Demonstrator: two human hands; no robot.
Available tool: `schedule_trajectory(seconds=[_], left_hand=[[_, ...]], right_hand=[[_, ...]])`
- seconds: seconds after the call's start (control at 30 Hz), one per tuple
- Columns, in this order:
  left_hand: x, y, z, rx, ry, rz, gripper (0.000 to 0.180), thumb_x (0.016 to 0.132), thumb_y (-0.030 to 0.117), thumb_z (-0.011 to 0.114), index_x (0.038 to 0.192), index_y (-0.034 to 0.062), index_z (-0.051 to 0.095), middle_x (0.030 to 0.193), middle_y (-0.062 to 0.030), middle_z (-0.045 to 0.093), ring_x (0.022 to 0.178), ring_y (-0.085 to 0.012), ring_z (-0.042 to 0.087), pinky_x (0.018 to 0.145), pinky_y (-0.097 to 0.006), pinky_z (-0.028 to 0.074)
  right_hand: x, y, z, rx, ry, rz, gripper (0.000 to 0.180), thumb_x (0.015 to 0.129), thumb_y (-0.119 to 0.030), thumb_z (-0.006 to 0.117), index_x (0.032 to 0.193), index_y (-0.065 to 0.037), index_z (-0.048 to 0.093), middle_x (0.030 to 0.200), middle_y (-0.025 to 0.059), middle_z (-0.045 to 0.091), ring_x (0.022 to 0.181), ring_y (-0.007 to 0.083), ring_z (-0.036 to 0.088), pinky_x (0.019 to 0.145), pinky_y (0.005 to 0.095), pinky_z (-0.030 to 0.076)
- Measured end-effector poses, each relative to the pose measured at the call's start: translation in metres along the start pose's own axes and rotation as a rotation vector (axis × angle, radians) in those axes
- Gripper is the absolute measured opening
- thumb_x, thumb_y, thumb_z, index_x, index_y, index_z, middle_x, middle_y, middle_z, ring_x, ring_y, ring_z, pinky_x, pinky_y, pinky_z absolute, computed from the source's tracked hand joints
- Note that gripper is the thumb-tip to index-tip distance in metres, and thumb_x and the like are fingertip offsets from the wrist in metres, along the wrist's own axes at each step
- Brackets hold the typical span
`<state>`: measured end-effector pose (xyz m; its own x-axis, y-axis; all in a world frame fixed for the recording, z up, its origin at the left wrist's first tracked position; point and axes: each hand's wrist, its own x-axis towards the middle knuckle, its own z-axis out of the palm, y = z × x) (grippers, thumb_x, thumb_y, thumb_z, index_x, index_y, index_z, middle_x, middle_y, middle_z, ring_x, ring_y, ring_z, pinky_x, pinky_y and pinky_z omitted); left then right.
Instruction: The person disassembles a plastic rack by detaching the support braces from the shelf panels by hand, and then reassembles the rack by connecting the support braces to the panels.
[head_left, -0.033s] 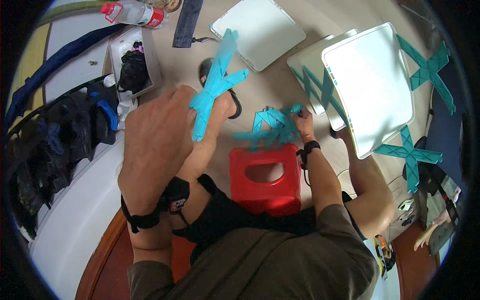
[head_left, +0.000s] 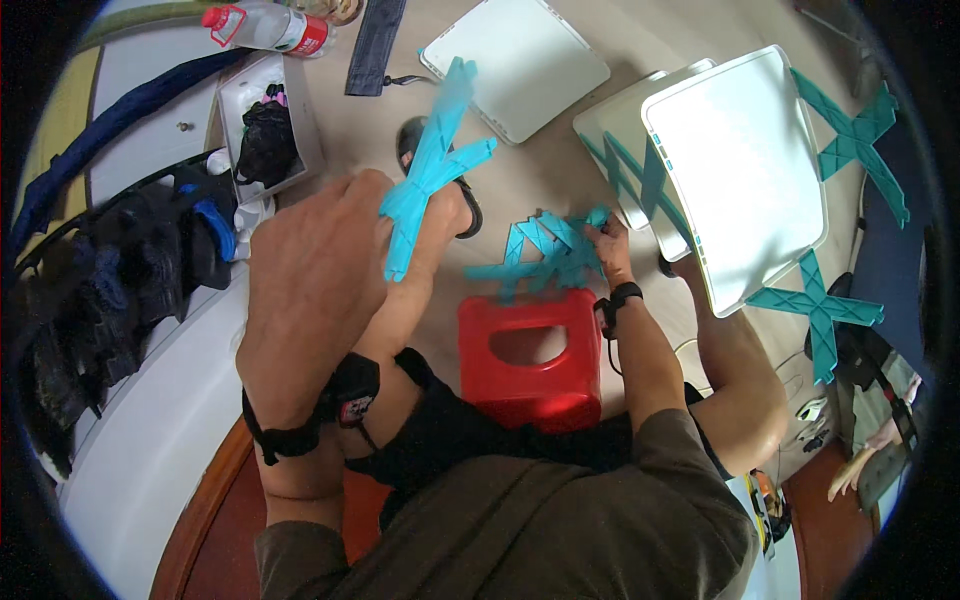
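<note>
My left hand (head_left: 310, 280), raised close to the camera, is closed on a teal X-shaped plastic brace (head_left: 425, 185). One arm of that brace is smeared by motion. Farther down, my right hand (head_left: 612, 250) pinches part of a loose cluster of teal lattice pieces (head_left: 545, 255) on the floor; its fingertips are partly hidden there. Just nearer to me than the cluster is a red plastic stool (head_left: 530, 380) with an oval opening. On the right, a white panel (head_left: 740, 180) stands tilted with teal X-shaped braces (head_left: 822, 310) at its side.
Another white panel (head_left: 520, 65) lies on the floor ahead. At the far left are a clear bottle with a red cap (head_left: 265, 28), a white bin (head_left: 290, 120) holding a black bag, and dark bundled items (head_left: 120, 290). My bare legs flank the red stool.
</note>
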<state>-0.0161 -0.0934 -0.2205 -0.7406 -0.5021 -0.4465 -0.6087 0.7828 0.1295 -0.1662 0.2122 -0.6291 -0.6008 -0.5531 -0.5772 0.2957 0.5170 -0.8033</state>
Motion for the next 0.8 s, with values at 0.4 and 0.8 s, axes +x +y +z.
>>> schedule_trajectory(seconds=[0.4, 0.8], left_hand=[[0.003, 0.013, -0.002, 0.005, 0.009, -0.009, 0.018, 0.086, 0.015, 0.053, 0.101, 0.0052, 0.057, 0.092, -0.0163, 0.062, 0.088, -0.0368, 0.060, 0.074, -0.047, 0.047], [0.002, 0.031, -0.007, 0.038, 0.073, 0.033, 0.026, 0.084, 0.014, 0.057, 0.108, 0.0024, 0.057, 0.100, -0.0186, 0.063, 0.092, -0.0378, 0.061, 0.079, -0.047, 0.048]], right_hand=[[-0.047, 0.030, -0.065, -0.216, 0.386, -0.005, 0.021, 0.081, -0.008, 0.064, 0.099, -0.001, 0.058, 0.082, 0.0059, 0.061, 0.077, 0.0167, 0.055, 0.073, 0.0313, 0.045], [-0.075, 0.054, -0.070, -0.260, 0.624, -0.091, 0.034, 0.081, -0.014, 0.064, 0.110, 0.002, 0.056, 0.093, 0.0089, 0.060, 0.083, 0.0175, 0.057, 0.075, 0.0312, 0.047]])
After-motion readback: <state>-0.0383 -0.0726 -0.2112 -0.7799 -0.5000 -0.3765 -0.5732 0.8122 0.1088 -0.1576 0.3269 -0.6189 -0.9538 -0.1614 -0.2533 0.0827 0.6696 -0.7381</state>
